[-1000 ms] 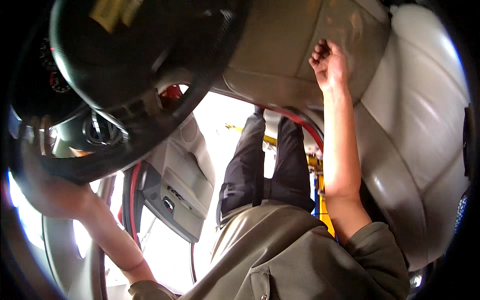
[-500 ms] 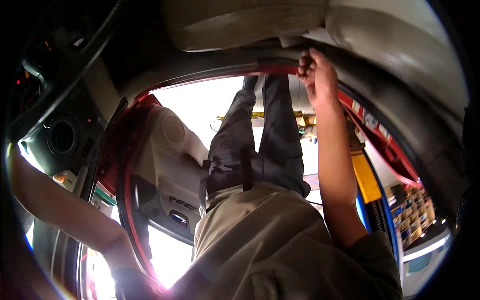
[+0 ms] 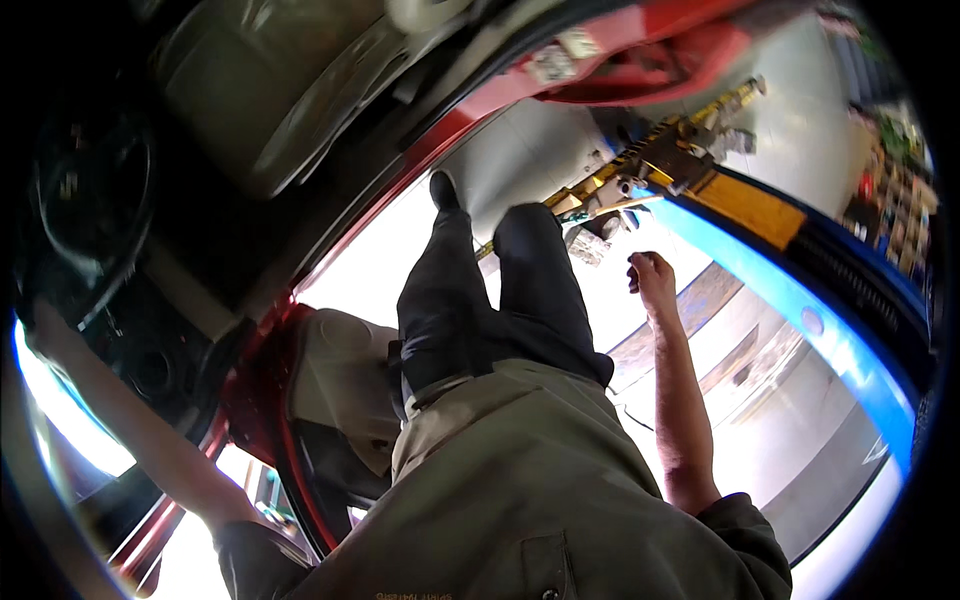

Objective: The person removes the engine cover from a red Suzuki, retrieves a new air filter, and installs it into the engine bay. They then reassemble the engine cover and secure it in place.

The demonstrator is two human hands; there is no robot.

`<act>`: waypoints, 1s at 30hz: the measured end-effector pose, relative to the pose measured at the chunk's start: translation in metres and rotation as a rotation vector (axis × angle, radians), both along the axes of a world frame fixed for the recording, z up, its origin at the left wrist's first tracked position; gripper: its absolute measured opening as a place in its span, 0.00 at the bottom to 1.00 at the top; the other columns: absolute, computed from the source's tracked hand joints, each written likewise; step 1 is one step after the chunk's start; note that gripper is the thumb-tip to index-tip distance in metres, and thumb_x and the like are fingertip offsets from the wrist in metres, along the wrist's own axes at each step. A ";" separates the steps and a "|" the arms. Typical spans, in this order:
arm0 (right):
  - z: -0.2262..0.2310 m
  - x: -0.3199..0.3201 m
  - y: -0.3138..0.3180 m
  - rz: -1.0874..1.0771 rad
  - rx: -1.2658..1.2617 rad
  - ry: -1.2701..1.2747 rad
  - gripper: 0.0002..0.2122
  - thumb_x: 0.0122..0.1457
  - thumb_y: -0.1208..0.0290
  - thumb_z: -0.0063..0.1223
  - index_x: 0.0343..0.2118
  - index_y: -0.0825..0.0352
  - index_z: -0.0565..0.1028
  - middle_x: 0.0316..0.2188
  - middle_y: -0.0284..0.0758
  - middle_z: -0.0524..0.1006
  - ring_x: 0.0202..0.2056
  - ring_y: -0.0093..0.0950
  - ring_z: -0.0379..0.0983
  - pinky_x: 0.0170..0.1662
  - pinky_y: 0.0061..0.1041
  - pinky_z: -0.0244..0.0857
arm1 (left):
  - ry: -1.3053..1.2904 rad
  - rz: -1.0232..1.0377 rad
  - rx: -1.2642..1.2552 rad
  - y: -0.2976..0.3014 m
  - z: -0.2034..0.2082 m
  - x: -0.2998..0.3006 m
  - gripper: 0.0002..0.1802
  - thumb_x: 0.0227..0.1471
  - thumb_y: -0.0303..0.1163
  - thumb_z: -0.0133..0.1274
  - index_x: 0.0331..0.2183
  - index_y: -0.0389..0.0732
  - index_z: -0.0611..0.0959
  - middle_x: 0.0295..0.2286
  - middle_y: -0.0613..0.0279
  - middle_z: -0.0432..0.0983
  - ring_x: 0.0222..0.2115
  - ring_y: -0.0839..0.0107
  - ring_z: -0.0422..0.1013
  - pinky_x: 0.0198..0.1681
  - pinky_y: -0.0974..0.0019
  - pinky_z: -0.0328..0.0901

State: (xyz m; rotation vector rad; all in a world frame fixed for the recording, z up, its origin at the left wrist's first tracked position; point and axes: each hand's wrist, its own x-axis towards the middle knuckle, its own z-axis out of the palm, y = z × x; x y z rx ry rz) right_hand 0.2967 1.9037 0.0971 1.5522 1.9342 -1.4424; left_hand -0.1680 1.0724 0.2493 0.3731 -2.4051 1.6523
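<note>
My left arm reaches to the dark dashboard (image 3: 150,320) of a red car. My left hand (image 3: 52,330) is beside the steering wheel (image 3: 145,200), near the bright windshield edge; its fingers are lost in shadow and blur. Out past the door opening, my right hand (image 3: 652,282) hangs in the air with its fingers curled in. Nothing shows in it, and it touches nothing. The beige-lined open door (image 3: 345,365) stands to the left of my legs.
A car seat (image 3: 300,80) lies at the upper left, above the red door sill (image 3: 430,145). To the right slants a blue lift post (image 3: 800,300) with a yellow-and-black arm (image 3: 640,150). Beyond it are shelves (image 3: 900,200) with small items.
My view has swung and moved outward, so more floor and the blue post show. My right hand has come away from beside the seat and door frame. My left arm still reaches toward the dashboard.
</note>
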 end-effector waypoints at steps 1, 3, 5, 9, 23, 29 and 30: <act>-0.001 0.032 0.014 -0.064 0.075 -0.045 0.10 0.56 0.67 0.51 0.32 0.70 0.75 0.18 0.30 0.72 0.18 0.19 0.67 0.21 0.18 0.61 | 0.004 -0.007 0.062 -0.011 -0.004 -0.002 0.14 0.53 0.40 0.44 0.28 0.46 0.83 0.25 0.64 0.79 0.26 0.63 0.75 0.31 0.57 0.67; 0.002 0.100 0.043 -0.231 0.190 -0.155 0.10 0.55 0.67 0.50 0.31 0.69 0.75 0.18 0.31 0.72 0.16 0.20 0.66 0.19 0.20 0.60 | 0.013 -0.028 0.183 -0.030 -0.012 -0.003 0.17 0.54 0.44 0.43 0.29 0.46 0.83 0.25 0.63 0.79 0.26 0.62 0.76 0.30 0.56 0.68; 0.006 0.178 0.065 -0.415 0.214 -0.243 0.10 0.54 0.67 0.48 0.31 0.69 0.74 0.19 0.33 0.71 0.16 0.22 0.65 0.19 0.23 0.60 | 0.026 -0.030 0.281 -0.061 -0.015 0.012 0.21 0.55 0.48 0.42 0.29 0.45 0.83 0.25 0.61 0.79 0.26 0.61 0.76 0.29 0.54 0.69; -0.019 0.328 0.085 -0.862 0.008 -0.241 0.07 0.55 0.66 0.47 0.26 0.64 0.71 0.17 0.32 0.68 0.15 0.25 0.63 0.19 0.28 0.60 | 0.081 -0.047 0.343 -0.053 0.019 0.019 0.28 0.57 0.55 0.39 0.31 0.44 0.84 0.26 0.58 0.80 0.26 0.59 0.76 0.28 0.51 0.71; -0.060 0.806 -0.004 -1.676 -0.144 -0.345 0.06 0.52 0.71 0.47 0.24 0.68 0.72 0.14 0.37 0.70 0.12 0.28 0.66 0.16 0.32 0.63 | -0.485 -1.196 1.170 0.736 -0.085 0.277 0.29 0.56 0.55 0.42 0.34 0.37 0.81 0.31 0.51 0.78 0.30 0.56 0.76 0.33 0.51 0.70; -0.054 0.910 -0.104 -1.972 -0.200 -0.293 0.08 0.53 0.71 0.45 0.29 0.70 0.74 0.18 0.40 0.74 0.17 0.32 0.71 0.19 0.36 0.69 | -1.334 -1.412 1.196 1.021 -0.097 0.562 0.29 0.55 0.54 0.44 0.36 0.34 0.80 0.34 0.48 0.77 0.33 0.55 0.75 0.36 0.51 0.70; -0.057 0.925 -0.124 -2.073 -0.228 -0.259 0.07 0.54 0.72 0.46 0.28 0.70 0.74 0.18 0.40 0.74 0.17 0.33 0.71 0.19 0.35 0.69 | -1.455 -1.421 1.153 1.054 -0.104 0.605 0.29 0.55 0.53 0.44 0.36 0.34 0.80 0.34 0.48 0.77 0.33 0.54 0.75 0.36 0.51 0.70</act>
